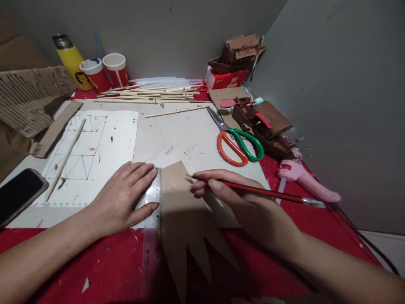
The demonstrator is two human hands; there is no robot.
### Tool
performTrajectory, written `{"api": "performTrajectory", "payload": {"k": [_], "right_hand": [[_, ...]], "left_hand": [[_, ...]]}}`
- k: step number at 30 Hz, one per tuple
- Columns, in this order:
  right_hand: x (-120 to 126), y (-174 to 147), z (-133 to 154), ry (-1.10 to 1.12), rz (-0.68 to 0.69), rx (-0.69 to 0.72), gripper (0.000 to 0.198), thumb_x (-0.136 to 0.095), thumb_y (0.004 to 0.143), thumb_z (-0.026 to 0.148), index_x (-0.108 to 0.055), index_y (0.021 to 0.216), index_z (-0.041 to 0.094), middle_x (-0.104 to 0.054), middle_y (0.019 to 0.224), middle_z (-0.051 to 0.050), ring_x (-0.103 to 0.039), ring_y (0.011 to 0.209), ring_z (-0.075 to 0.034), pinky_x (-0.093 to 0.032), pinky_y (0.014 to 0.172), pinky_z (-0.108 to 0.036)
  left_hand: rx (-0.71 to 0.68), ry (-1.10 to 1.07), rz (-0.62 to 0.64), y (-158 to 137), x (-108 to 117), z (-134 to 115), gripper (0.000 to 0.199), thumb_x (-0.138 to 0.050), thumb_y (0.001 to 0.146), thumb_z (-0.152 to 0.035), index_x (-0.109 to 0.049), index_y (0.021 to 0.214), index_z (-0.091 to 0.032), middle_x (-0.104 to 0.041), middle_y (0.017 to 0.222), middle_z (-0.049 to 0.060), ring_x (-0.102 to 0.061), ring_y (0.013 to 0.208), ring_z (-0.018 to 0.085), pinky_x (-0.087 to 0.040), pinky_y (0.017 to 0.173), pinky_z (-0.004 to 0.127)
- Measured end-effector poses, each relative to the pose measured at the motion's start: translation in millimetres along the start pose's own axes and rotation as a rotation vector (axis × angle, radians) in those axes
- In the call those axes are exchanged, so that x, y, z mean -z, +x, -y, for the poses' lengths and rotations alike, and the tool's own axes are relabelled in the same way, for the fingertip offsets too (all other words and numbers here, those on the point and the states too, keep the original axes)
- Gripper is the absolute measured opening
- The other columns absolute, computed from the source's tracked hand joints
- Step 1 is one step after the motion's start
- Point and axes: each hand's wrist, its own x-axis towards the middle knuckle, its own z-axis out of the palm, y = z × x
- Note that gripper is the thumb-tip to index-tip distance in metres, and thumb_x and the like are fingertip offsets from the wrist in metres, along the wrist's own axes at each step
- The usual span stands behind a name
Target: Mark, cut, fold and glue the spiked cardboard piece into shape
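Note:
My left hand (126,196) lies with its fingers stretched out over a clear ruler (155,217), pressing it down. Along the ruler's right edge is a piece of brown cardboard (180,219), its near end cut into pointed teeth. My right hand (243,202) pinches a red and black pencil (253,188). The pencil's tip is over the upper part of the cardboard, near some faint lines; I cannot tell whether it touches. Left of my left hand lies a white sheet (122,139) with drawn rectangles and diagonals, a thin stick (66,158) across it.
Scissors (238,141) with orange and green handles lie ahead, and a pink glue gun (308,181) sits at the right. Wooden sticks (155,95), two paper cups (115,67) and a yellow bottle (71,61) are at the back. A phone (20,196) rests at the left.

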Motion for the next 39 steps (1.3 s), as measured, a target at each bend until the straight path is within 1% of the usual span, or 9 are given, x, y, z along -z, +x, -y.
{"api": "performTrajectory", "payload": {"k": [5, 10, 14, 18, 20, 25, 29, 33, 39], "right_hand": [[22, -13, -10, -0.095, -0.185, -0.078, 0.036, -0.057, 0.094, 0.055, -0.072, 0.108, 0.026, -0.079, 0.099, -0.005, -0.073, 0.097, -0.024, -0.053, 0.098, -0.041], [43, -23, -13, -0.316, -0.425, -0.109, 0.044, -0.052, 0.090, 0.065, -0.070, 0.106, 0.028, -0.080, 0.099, -0.005, -0.073, 0.099, -0.028, -0.055, 0.096, -0.047], [60, -26, -14, -0.556, -0.536, -0.135, 0.046, -0.044, 0.092, 0.064, -0.070, 0.108, 0.029, -0.079, 0.103, -0.005, -0.070, 0.108, -0.031, -0.047, 0.103, -0.055], [58, -27, -5, -0.503, -0.521, 0.010, 0.039, -0.047, 0.095, 0.059, -0.071, 0.109, 0.030, -0.078, 0.106, -0.005, -0.066, 0.114, -0.029, -0.040, 0.109, -0.054], [46, -25, 5, -0.460, -0.477, 0.060, 0.035, -0.052, 0.096, 0.057, -0.072, 0.109, 0.032, -0.078, 0.105, -0.004, -0.068, 0.110, -0.028, -0.045, 0.104, -0.051], [4, -6, 24, -0.105, -0.110, 0.074, 0.034, -0.058, 0.093, 0.053, -0.077, 0.102, 0.027, -0.079, 0.095, -0.006, -0.073, 0.092, -0.023, -0.057, 0.084, -0.037], [-28, 21, 19, 0.160, 0.057, -0.026, 0.035, -0.064, 0.087, 0.049, -0.075, 0.095, 0.017, -0.073, 0.077, -0.005, -0.067, 0.062, -0.017, -0.056, 0.062, -0.032], [-46, 36, 7, 0.323, 0.056, -0.145, 0.029, -0.068, 0.083, 0.040, -0.070, 0.098, 0.016, -0.069, 0.076, -0.003, -0.064, 0.061, -0.014, -0.055, 0.058, -0.028], [-47, 37, -3, 0.358, -0.008, -0.168, 0.025, -0.070, 0.081, 0.037, -0.070, 0.096, 0.018, -0.070, 0.079, -0.002, -0.065, 0.069, -0.014, -0.057, 0.064, -0.028]], "left_hand": [[-0.003, 0.000, -0.004, 0, 2, 0, 0.064, -0.055, 0.094, -0.046, -0.044, 0.144, -0.008, -0.052, 0.145, 0.020, -0.046, 0.132, 0.035, -0.038, 0.110, 0.055], [0.002, 0.008, 0.008, -2, 2, 0, 0.062, -0.053, 0.095, -0.045, -0.044, 0.144, -0.008, -0.051, 0.146, 0.020, -0.045, 0.133, 0.034, -0.037, 0.111, 0.055], [0.001, 0.009, 0.007, -2, 1, 0, 0.064, -0.053, 0.094, -0.047, -0.045, 0.144, -0.007, -0.051, 0.146, 0.020, -0.046, 0.132, 0.035, -0.038, 0.110, 0.056], [0.004, 0.013, 0.008, -1, -1, 0, 0.065, -0.052, 0.094, -0.048, -0.045, 0.145, -0.008, -0.051, 0.146, 0.021, -0.047, 0.132, 0.036, -0.037, 0.110, 0.058], [0.010, 0.013, 0.007, -1, 0, 0, 0.065, -0.052, 0.094, -0.048, -0.045, 0.145, -0.008, -0.051, 0.146, 0.021, -0.047, 0.133, 0.036, -0.037, 0.110, 0.058], [0.016, 0.019, 0.010, -2, 2, -2, 0.064, -0.051, 0.095, -0.047, -0.045, 0.145, -0.008, -0.051, 0.147, 0.021, -0.047, 0.132, 0.036, -0.037, 0.110, 0.058], [0.026, 0.017, 0.007, -2, 2, -4, 0.062, -0.053, 0.094, -0.044, -0.047, 0.144, -0.008, -0.052, 0.145, 0.020, -0.048, 0.131, 0.036, -0.038, 0.109, 0.058], [0.050, -0.009, 0.023, 0, 2, -5, 0.062, -0.056, 0.092, -0.042, -0.048, 0.143, -0.009, -0.052, 0.146, 0.019, -0.047, 0.132, 0.036, -0.037, 0.110, 0.059], [0.058, -0.033, 0.032, 0, 2, -4, 0.062, -0.057, 0.091, -0.042, -0.048, 0.143, -0.009, -0.052, 0.146, 0.020, -0.046, 0.133, 0.036, -0.037, 0.111, 0.059]]}}
